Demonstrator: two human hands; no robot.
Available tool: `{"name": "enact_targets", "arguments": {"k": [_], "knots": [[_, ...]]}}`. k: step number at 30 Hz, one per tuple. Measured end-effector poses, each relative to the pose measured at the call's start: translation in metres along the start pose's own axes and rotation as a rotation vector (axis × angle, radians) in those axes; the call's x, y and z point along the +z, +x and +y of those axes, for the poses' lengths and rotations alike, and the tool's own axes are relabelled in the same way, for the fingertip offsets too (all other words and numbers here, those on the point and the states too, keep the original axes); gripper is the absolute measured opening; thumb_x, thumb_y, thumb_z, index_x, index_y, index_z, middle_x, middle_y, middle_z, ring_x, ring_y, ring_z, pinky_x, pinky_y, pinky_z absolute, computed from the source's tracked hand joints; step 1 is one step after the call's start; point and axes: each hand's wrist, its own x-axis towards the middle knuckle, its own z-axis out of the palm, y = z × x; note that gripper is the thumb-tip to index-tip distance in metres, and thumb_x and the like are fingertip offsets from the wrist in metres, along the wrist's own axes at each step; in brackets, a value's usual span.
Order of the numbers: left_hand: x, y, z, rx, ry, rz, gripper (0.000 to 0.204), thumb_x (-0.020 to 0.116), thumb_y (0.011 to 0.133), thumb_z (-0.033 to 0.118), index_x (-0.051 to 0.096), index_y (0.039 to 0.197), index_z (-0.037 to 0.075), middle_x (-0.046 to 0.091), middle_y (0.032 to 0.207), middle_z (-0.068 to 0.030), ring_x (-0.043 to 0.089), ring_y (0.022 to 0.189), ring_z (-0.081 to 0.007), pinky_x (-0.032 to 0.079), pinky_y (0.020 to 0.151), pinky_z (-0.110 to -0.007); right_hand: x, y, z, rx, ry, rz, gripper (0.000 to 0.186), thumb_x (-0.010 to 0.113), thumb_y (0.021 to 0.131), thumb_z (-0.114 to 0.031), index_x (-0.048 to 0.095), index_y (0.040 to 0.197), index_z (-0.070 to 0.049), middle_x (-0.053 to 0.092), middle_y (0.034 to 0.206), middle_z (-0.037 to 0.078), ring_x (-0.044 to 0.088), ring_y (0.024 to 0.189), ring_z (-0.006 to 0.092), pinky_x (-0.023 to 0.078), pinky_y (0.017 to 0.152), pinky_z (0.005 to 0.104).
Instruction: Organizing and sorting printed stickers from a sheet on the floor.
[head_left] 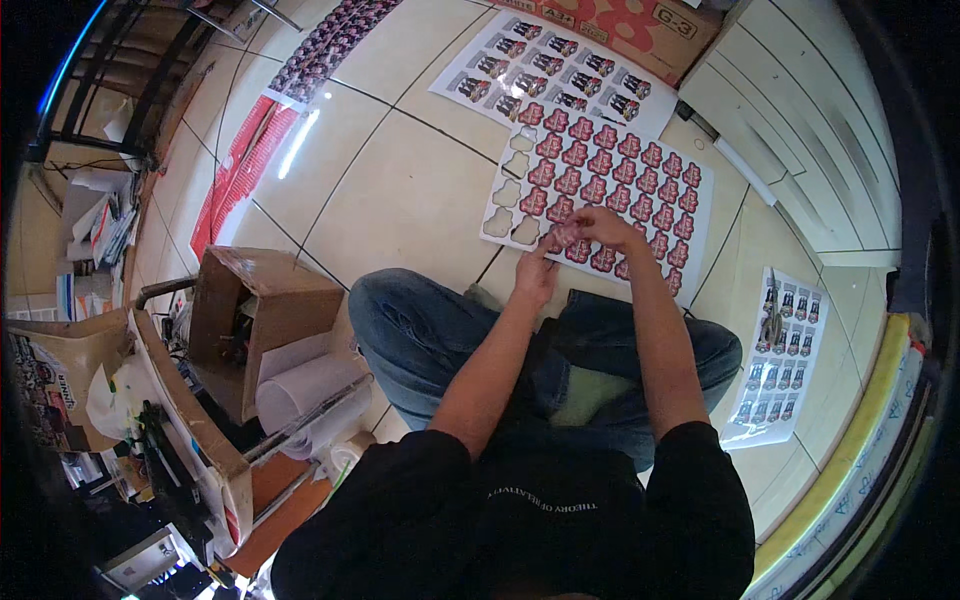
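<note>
A white sticker sheet [640,170] covered with several red cut-out stickers lies on the tiled floor in front of my crossed legs. Its left column shows bare, peeled-out spots. My right hand [603,226] pinches a small red sticker [566,235] at the sheet's near edge. My left hand [534,275] is just below it, fingertips touching the same sticker from underneath. Both forearms reach forward over my jeans.
A second sticker sheet [555,70] lies farther off, beside a cardboard box [640,25]. Another sheet [780,350] with scissors [771,318] on it is at my right. An open carton [262,320], paper rolls [310,395] and cluttered shelves stand at my left. White cabinets [790,110] sit right.
</note>
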Motion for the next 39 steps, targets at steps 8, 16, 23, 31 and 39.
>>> {"name": "enact_targets", "arguments": {"k": [8,16,23,31,39], "knots": [[0.002,0.009,-0.015,0.041,-0.138,-0.022,0.022,0.054,0.093,0.02,0.054,0.112,0.009,0.058,0.108,-0.0029,0.054,0.1,-0.016,0.043,0.09,-0.035,-0.007,0.001,-0.011,-0.015,-0.004,0.034,0.038,0.067,0.077,-0.007,0.062,0.114,-0.005,0.061,0.084,0.003,0.056,0.077,0.0132,0.047,0.07,0.0283],[0.013,-0.009,0.001,0.087,-0.186,-0.239,0.025,0.049,0.095,0.021,0.053,0.115,0.007,0.057,0.113,-0.005,0.053,0.105,-0.0183,0.037,0.098,-0.037,-0.003,-0.002,-0.007,-0.113,-0.242,0.024,0.04,0.067,0.082,-0.016,0.061,0.122,-0.012,0.067,0.102,0.008,0.06,0.09,0.0145,0.046,0.084,0.03],[-0.007,-0.002,-0.005,0.135,-0.145,-0.118,0.024,0.047,0.096,0.021,0.051,0.115,0.006,0.058,0.112,-0.0057,0.056,0.105,-0.0215,0.043,0.096,-0.04,0.029,-0.013,0.005,-0.124,-0.085,0.3,0.039,0.058,0.086,-0.003,0.058,0.124,-0.013,0.062,0.091,0.004,0.055,0.08,0.0118,0.046,0.077,0.0282],[-0.018,-0.019,0.0,0.042,-0.01,0.073,0.025,0.052,0.093,0.015,0.051,0.117,0.008,0.059,0.109,-0.0074,0.056,0.104,-0.0225,0.045,0.093,-0.042,0.07,-0.006,0.015,-0.196,-0.187,0.985,0.037,0.057,0.086,-0.005,0.06,0.121,-0.017,0.063,0.103,0.014,0.061,0.094,0.0254,0.048,0.082,0.0308],[-0.006,-0.03,0.005,0.075,0.076,0.197,0.025,0.058,0.086,0.007,0.053,0.11,0.012,0.06,0.092,-0.0038,0.056,0.083,-0.0184,0.045,0.08,-0.04,0.063,-0.008,0.012,-0.16,-0.127,0.966,0.036,0.06,0.086,-0.009,0.06,0.122,-0.017,0.065,0.097,0.011,0.062,0.08,0.0186,0.05,0.074,0.0307]]}}
